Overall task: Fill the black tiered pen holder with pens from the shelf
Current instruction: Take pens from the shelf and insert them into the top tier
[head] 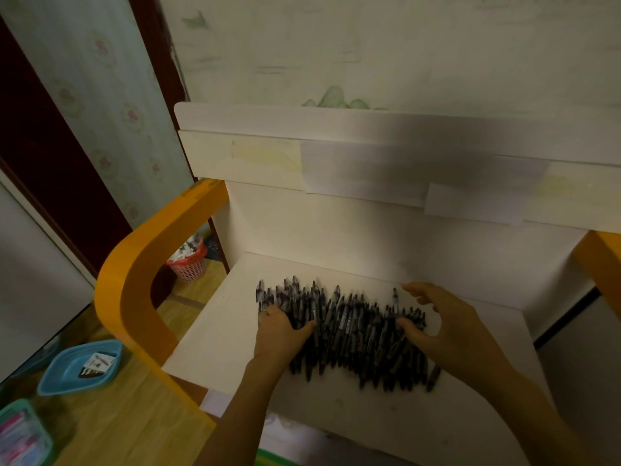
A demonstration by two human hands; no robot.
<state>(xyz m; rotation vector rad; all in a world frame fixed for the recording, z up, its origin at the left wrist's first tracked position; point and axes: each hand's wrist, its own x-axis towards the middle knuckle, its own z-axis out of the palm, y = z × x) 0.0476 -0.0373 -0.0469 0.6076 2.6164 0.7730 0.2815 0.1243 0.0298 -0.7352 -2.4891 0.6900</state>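
Observation:
A heap of several black pens (349,334) lies on the white shelf board (232,338). My left hand (280,332) rests on the left end of the heap. Its fingers curl down into the pens and its thumb lies across them. My right hand (447,327) is at the right end of the heap, thumb touching the pens and fingers spread and arched above them. The black tiered pen holder is not in view.
The shelf has a white back panel (369,227) and orange curved side arms (134,284) on both sides. On the wooden floor to the left sit a blue tray (67,371), a teal basket (20,435) and a red waste basket (188,265).

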